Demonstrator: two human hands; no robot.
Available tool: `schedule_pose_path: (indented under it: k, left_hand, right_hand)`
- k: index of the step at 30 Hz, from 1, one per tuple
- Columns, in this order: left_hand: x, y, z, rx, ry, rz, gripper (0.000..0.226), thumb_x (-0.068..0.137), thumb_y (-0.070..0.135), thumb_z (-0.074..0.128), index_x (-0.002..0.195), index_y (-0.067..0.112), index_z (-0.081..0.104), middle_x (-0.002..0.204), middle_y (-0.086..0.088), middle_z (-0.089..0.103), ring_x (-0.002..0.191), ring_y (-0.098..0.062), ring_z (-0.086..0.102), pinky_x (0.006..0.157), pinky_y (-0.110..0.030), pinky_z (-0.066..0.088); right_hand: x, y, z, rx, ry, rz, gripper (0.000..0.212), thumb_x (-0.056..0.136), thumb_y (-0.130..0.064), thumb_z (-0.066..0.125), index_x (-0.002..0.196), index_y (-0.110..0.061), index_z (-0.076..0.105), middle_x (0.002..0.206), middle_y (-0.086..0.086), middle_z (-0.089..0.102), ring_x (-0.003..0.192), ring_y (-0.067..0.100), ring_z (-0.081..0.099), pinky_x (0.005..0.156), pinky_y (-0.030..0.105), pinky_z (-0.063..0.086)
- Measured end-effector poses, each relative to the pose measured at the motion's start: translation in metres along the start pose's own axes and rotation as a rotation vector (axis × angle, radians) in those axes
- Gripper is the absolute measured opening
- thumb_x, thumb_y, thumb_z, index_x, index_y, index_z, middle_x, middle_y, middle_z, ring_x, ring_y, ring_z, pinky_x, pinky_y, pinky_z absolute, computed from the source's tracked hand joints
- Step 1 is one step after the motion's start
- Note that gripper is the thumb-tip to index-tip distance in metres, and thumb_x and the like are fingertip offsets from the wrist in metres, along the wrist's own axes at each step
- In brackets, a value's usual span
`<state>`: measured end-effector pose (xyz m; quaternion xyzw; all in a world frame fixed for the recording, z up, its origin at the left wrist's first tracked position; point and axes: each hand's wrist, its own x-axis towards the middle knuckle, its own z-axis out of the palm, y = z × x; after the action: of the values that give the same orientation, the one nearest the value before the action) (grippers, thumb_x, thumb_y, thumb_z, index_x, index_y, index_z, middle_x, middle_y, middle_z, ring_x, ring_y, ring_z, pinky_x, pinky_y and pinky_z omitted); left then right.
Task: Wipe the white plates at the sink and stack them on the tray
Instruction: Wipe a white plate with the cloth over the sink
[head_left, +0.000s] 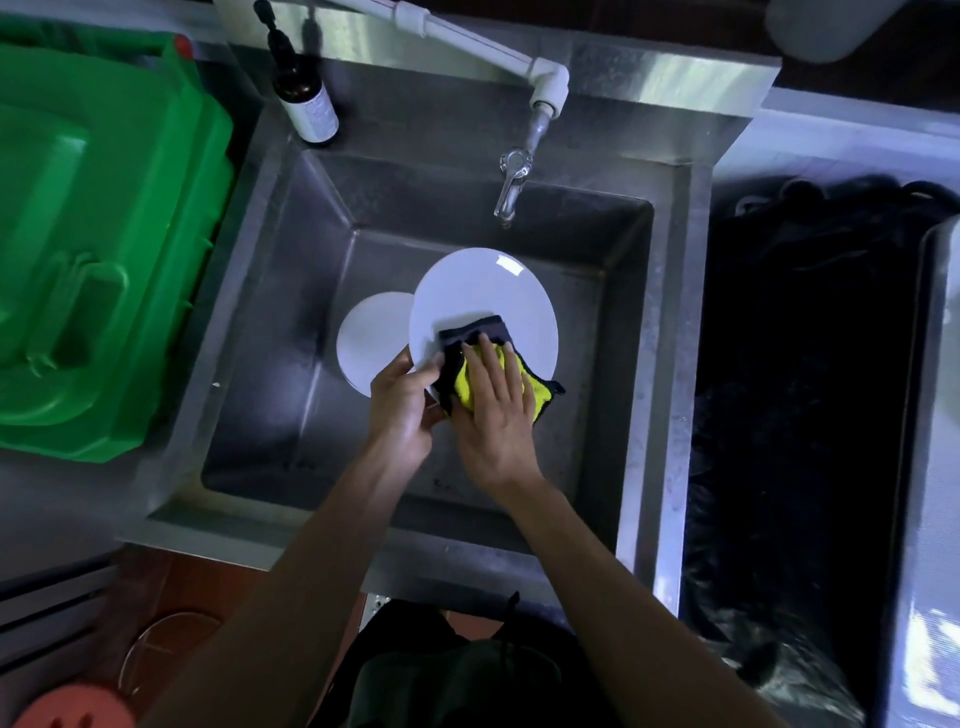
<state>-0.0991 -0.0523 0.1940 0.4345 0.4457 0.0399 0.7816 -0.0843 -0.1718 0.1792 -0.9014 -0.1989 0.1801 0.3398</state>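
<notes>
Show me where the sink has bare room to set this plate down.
Bare sink floor lies right of the held plate up to the right wall, at the back under the tap, and along the left wall. The middle is crowded: left hand, right hand, cloth, second plate.

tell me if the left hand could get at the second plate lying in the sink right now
Probably not yet: the left hand grips the held plate, which overlaps the lower plate. Its left part lies bare, though.
</notes>
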Motion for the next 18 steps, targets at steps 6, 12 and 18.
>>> schedule_pose_path:
  k: [6,12,18]
  left_hand:
    - [0.003,0.008,-0.003,-0.061,-0.002,-0.002,0.024,0.093,0.007,0.065,0.114,0.016,0.074,0.114,-0.013,0.075,0.101,-0.031,0.073,0.083,-0.051,0.061]
    - [0.002,0.011,-0.006,-0.011,-0.025,-0.005,0.028,0.094,0.005,0.065,0.119,0.015,0.070,0.118,-0.007,0.075,0.108,-0.028,0.072,0.084,-0.054,0.060]
    - [0.003,0.011,-0.016,0.069,-0.093,-0.040,0.027,0.094,0.005,0.065,0.118,0.014,0.070,0.119,-0.007,0.074,0.109,-0.029,0.071,0.080,-0.051,0.061]
  right_hand:
    - [-0.010,0.018,0.002,0.005,0.072,0.115,0.060,0.105,-0.036,0.047,0.159,-0.023,0.024,0.169,-0.004,0.008,0.156,0.022,-0.008,0.125,0.053,0.004]
    - [-0.006,0.025,-0.012,0.170,0.198,0.185,0.072,0.102,-0.019,0.057,0.160,-0.012,0.014,0.168,0.011,0.001,0.155,0.032,-0.001,0.125,0.049,0.009]
    - [0.004,0.048,-0.035,0.380,0.170,0.328,0.078,0.101,-0.022,0.058,0.161,-0.020,0.007,0.164,0.005,0.015,0.151,0.024,0.021,0.119,0.043,0.026]
